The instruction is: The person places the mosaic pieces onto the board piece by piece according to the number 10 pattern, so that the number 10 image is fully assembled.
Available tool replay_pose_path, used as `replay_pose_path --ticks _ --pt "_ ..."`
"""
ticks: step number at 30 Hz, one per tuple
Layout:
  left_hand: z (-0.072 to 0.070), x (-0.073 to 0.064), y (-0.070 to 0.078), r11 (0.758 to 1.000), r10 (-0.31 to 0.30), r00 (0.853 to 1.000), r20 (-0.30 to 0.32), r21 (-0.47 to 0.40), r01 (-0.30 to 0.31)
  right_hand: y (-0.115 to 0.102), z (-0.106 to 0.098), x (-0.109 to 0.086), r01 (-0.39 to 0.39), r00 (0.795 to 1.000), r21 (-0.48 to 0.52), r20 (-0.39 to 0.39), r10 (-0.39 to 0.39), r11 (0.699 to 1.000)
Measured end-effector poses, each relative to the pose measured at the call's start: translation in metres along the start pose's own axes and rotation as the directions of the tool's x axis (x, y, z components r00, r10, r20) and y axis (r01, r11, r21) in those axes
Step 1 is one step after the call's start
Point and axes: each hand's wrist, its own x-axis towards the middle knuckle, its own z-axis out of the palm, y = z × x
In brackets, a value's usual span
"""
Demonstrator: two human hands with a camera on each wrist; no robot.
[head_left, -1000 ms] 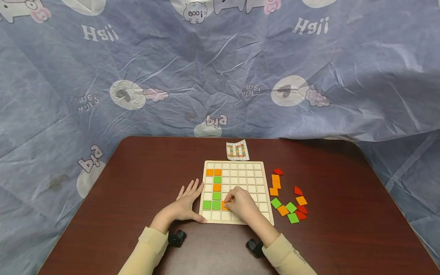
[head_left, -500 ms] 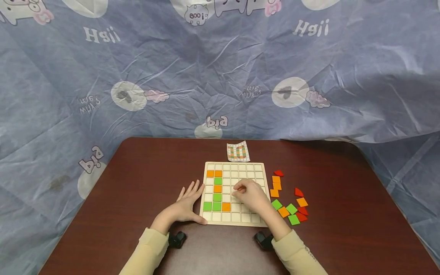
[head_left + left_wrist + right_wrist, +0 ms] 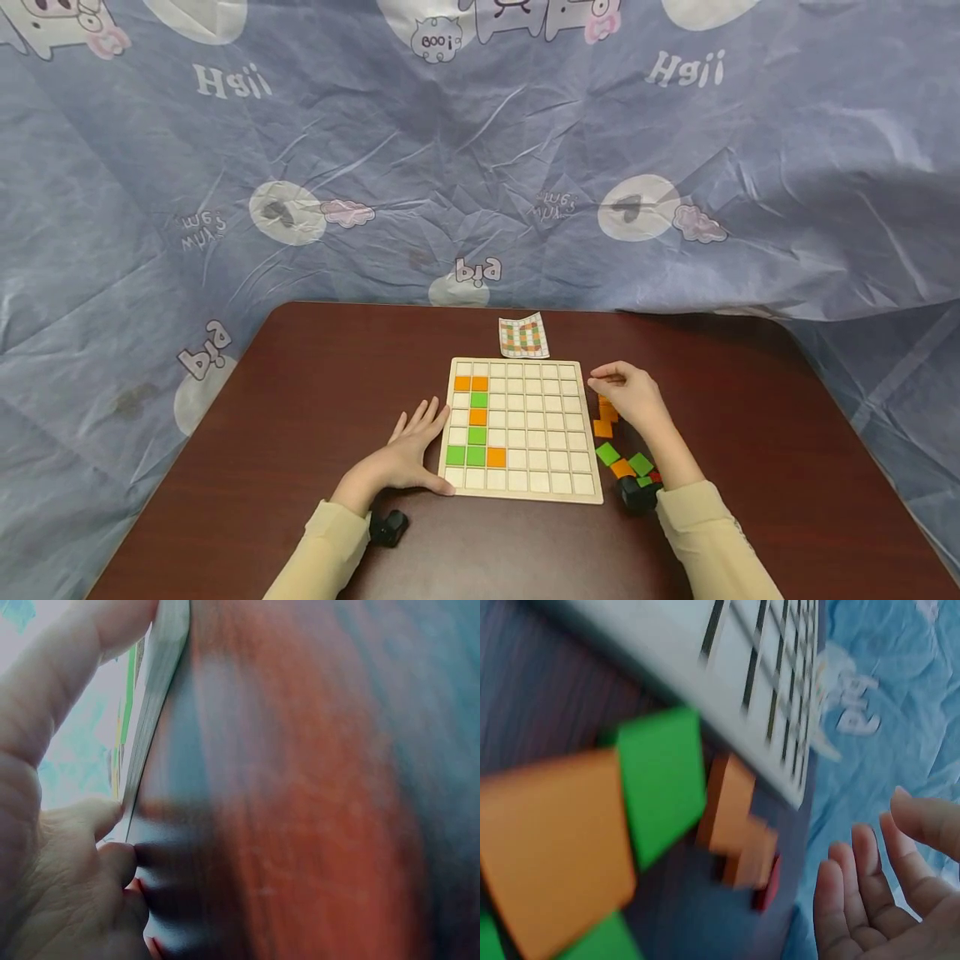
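Note:
A pale wooden grid board (image 3: 534, 435) lies on the table. Orange and green square tiles sit in its left columns, among them an orange tile (image 3: 496, 457) in the second row from the front. My left hand (image 3: 405, 457) rests at the board's left edge, fingers spread, thumb at the front corner; the left wrist view shows the fingers along its side. Right of the board, my right hand (image 3: 636, 398) hovers over the loose pieces, fingers loosely bent. Nothing shows between thumb and fingers in the right wrist view. The hand and wrist camera hide some loose pieces.
Loose green tiles (image 3: 607, 453), orange tiles (image 3: 603, 429) and a red piece (image 3: 768, 886) lie right of the board. A printed pattern card (image 3: 524, 337) lies behind it. A blue-grey printed cloth (image 3: 420, 167) hangs behind the dark table (image 3: 337, 358).
My right hand has let go of the orange tile in the second row from the front and moved right and back, off the board, to the loose pieces. My left hand has stayed put.

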Motion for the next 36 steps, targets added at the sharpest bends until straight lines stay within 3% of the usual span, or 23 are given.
replay_pose_path --ticks 5,11,18,27,36 --pt "0.0 0.0 -0.002 1.0 -0.006 1.0 0.001 0.009 0.006 0.015 -0.011 0.008 -0.056 0.995 -0.011 -0.077 0.055 0.998" --pt "0.0 0.001 -0.002 1.0 -0.004 1.0 -0.001 0.006 0.004 0.025 -0.013 0.016 -0.104 0.988 -0.043 -0.117 0.099 0.994" --pt "0.0 0.001 -0.001 1.0 -0.008 1.0 0.003 0.013 0.008 0.029 -0.005 0.023 -0.112 0.99 -0.091 -0.092 0.104 0.99" --pt "0.001 0.0 -0.002 1.0 -0.013 1.0 -0.004 0.004 0.013 0.026 0.002 0.029 -0.028 0.999 -0.224 -0.042 0.019 0.974" --pt "0.001 0.001 -0.003 1.0 -0.014 1.0 -0.003 0.0 0.014 0.026 0.002 0.032 -0.095 0.995 -0.154 -0.055 0.088 0.984"
